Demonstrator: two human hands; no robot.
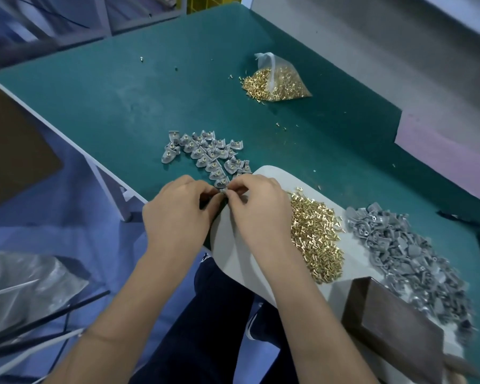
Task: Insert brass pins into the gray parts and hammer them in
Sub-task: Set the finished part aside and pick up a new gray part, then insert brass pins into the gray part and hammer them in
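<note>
My left hand (178,214) and my right hand (257,209) meet at the table's near edge, fingertips pinching one small gray part (224,190) between them. Whether a pin is in it is hidden by my fingers. Just beyond lies a cluster of gray parts with brass pins set in them (208,156). A heap of loose brass pins (315,234) lies on a white sheet (233,245) to the right of my right hand. Farther right is a pile of bare gray parts (405,253).
A clear bag of brass pins (277,80) sits far back on the green table (122,106). A dark brown block (391,325) stands at the near right. A few stray pins (280,126) lie mid-table. Plastic wrap and cables (34,295) are on the floor at left.
</note>
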